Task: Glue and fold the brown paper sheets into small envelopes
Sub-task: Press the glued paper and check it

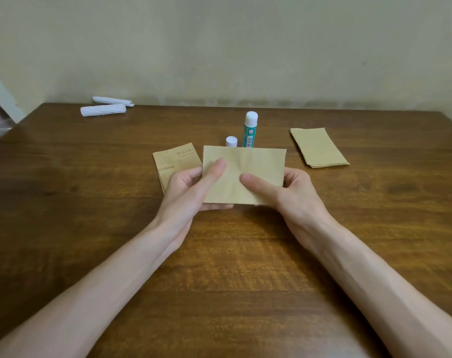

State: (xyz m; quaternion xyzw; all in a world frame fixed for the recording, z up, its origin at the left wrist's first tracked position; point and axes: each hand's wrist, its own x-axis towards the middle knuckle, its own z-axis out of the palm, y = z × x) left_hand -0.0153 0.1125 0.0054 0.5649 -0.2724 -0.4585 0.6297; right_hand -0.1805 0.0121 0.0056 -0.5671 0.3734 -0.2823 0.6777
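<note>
A plain brown paper sheet [250, 166] is held up above the middle of the wooden table [90, 202]. My left hand [191, 187] grips its left edge, thumb on the front and fingers behind. My right hand [286, 188] grips its right side the same way, thumb pressed on the front. A green glue stick [250, 130] stands upright just behind the sheet, with its white cap [231, 141] standing beside it. A printed brown paper [172, 164] lies flat to the left, partly hidden by my left hand.
A stack of plain brown sheets [319, 147] lies at the right of the table. Two folded white papers [103, 109] lie at the far left corner, close to the wall. The table's left edge runs diagonally at the far left.
</note>
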